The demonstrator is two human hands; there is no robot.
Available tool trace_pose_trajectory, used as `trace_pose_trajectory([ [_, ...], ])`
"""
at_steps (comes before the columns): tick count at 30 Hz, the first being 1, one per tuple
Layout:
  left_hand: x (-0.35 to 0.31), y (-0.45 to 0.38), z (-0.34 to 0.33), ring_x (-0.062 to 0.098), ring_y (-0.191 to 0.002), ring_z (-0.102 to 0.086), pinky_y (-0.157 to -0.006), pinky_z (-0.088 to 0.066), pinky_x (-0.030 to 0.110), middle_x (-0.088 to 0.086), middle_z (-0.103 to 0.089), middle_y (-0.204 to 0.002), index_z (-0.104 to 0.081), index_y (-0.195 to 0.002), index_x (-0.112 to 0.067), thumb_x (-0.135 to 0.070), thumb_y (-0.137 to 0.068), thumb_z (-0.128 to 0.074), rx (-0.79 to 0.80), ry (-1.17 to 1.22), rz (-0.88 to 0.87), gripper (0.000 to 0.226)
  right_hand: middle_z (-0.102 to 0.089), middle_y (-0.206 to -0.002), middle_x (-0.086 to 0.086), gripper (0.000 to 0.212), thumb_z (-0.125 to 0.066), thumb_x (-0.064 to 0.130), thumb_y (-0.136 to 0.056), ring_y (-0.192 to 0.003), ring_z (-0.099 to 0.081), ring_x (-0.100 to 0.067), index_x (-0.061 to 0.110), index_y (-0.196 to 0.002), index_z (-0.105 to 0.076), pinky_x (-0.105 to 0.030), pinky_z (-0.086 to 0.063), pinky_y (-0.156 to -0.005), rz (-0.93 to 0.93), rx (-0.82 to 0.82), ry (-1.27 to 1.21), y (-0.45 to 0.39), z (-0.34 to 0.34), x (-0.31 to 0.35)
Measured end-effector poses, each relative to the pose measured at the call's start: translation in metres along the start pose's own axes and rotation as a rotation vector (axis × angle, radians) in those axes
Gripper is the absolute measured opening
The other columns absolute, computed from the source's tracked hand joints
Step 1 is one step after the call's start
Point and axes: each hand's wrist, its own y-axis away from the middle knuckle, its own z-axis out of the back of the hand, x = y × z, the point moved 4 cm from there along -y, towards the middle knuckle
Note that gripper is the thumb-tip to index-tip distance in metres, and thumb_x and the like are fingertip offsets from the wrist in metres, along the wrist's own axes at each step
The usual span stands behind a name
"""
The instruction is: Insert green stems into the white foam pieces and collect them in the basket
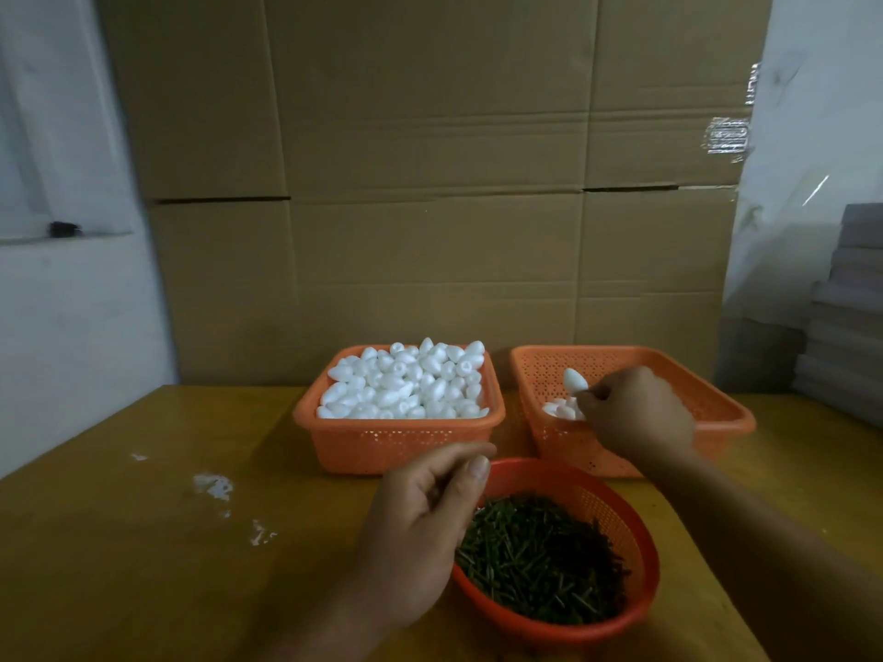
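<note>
At the bottom of the frame, a round red bowl (616,513) holds a heap of green stems (540,559) on a yellow table (143,542). The left hand (425,527) hovers at the bowl's left rim, fingers loosely curled, thumb near forefinger; whether it holds a stem cannot be told. Right of centre, the right hand (630,413) reaches into the right basket (716,408), pinching a white foam piece (573,380) above a few others there. The left basket (396,441) is piled with foam pieces (406,384). Cardboard (430,183) fills the background
</note>
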Motion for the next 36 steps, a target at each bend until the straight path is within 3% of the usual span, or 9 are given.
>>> trace_pose_trajectory([
  [3, 0.001, 0.0, -0.001, 0.008, -0.055, -0.051, -0.055, -0.042, 0.023, -0.007, -0.053, -0.055, -0.072, -0.105, -0.042, -0.048, -0.086, -0.056, 0.005, 0.019, 0.016, 0.026, -0.062, -0.062, -0.002, 0.051, -0.058, 0.057, -0.092, -0.057, -0.061, -0.021, 0.014, -0.065, -0.059, -0.025, -0.042, -0.055, -0.001, 0.021, 0.118, -0.008, -0.007, 0.004],
  [6, 0.001, -0.001, -0.001, 0.008, -0.055, -0.052, -0.054, -0.042, 0.021, -0.007, -0.054, -0.055, -0.073, -0.103, -0.043, -0.047, -0.084, -0.056, -0.011, 0.037, 0.023, 0.025, -0.061, -0.067, 0.001, 0.042, -0.061, 0.054, -0.091, -0.061, -0.061, -0.018, 0.018, -0.069, -0.055, -0.029, -0.05, -0.061, -0.001, 0.045, 0.189, -0.012, -0.012, 0.008],
  [10, 0.004, -0.003, 0.0, 0.01, -0.054, -0.053, -0.056, -0.043, 0.024, -0.004, -0.053, -0.054, -0.073, -0.102, -0.044, -0.053, -0.082, -0.06, -0.026, 0.039, 0.021, 0.026, -0.056, -0.071, 0.002, 0.038, -0.065, 0.049, -0.089, -0.065, -0.057, -0.017, 0.02, -0.072, -0.047, -0.031, -0.047, -0.064, -0.005, 0.06, 0.27, -0.014, -0.009, 0.015],
  [16, 0.004, -0.003, 0.001, 0.011, -0.054, -0.053, -0.058, -0.044, 0.025, -0.002, -0.053, -0.052, -0.074, -0.103, -0.042, -0.066, -0.073, -0.059, -0.034, 0.039, 0.01, 0.041, -0.055, -0.075, 0.003, 0.038, -0.07, 0.051, -0.083, -0.077, -0.061, -0.023, 0.017, -0.082, -0.053, -0.045, -0.055, -0.087, -0.017, 0.129, 0.274, -0.011, -0.007, 0.02],
  [22, 0.003, -0.003, 0.0, 0.011, -0.053, -0.051, -0.055, -0.042, 0.023, -0.002, -0.051, -0.052, -0.075, -0.101, -0.043, -0.049, -0.081, -0.06, -0.037, 0.063, 0.055, 0.026, -0.06, -0.063, 0.003, 0.029, -0.062, 0.037, -0.091, -0.058, -0.06, -0.016, 0.016, -0.07, -0.06, -0.03, -0.055, -0.063, 0.007, 0.04, 0.213, -0.01, -0.006, 0.015],
  [26, 0.002, -0.002, 0.0, 0.011, -0.052, -0.051, -0.054, -0.042, 0.023, -0.002, -0.051, -0.05, -0.075, -0.098, -0.043, -0.048, -0.079, -0.059, -0.055, 0.07, 0.061, 0.025, -0.05, -0.051, 0.006, 0.04, -0.06, 0.035, -0.092, -0.044, -0.047, -0.012, 0.015, -0.058, -0.053, -0.021, -0.034, -0.047, 0.057, -0.054, 0.135, -0.005, 0.0, 0.016],
  [31, 0.004, -0.002, 0.0, 0.01, -0.053, -0.053, -0.056, -0.044, 0.02, -0.002, -0.052, -0.053, -0.075, -0.099, -0.043, -0.048, -0.08, -0.059, -0.046, 0.068, 0.072, 0.025, -0.056, -0.053, 0.008, 0.038, -0.059, 0.042, -0.092, -0.049, -0.051, -0.006, 0.017, -0.063, -0.062, -0.022, -0.029, -0.045, 0.156, -0.091, 0.025, 0.028, 0.008, 0.032],
  [34, 0.005, -0.002, 0.0, 0.01, -0.055, -0.054, -0.057, -0.044, 0.02, -0.002, -0.054, -0.054, -0.074, -0.1, -0.043, -0.049, -0.08, -0.059, -0.042, 0.055, 0.07, 0.025, -0.06, -0.058, 0.007, 0.034, -0.057, 0.042, -0.092, -0.055, -0.056, -0.007, 0.019, -0.07, -0.066, -0.027, -0.043, -0.048, 0.237, -0.034, -0.058, 0.051, 0.012, 0.044],
  [36, 0.004, -0.002, 0.001, 0.009, -0.056, -0.055, -0.057, -0.044, 0.02, -0.003, -0.055, -0.054, -0.074, -0.1, -0.043, -0.051, -0.081, -0.059, -0.044, 0.048, 0.075, 0.025, -0.061, -0.062, 0.009, 0.029, -0.057, 0.043, -0.092, -0.06, -0.058, -0.006, 0.023, -0.072, -0.066, -0.026, -0.041, -0.05, 0.276, 0.006, -0.08, 0.067, 0.015, 0.048],
])
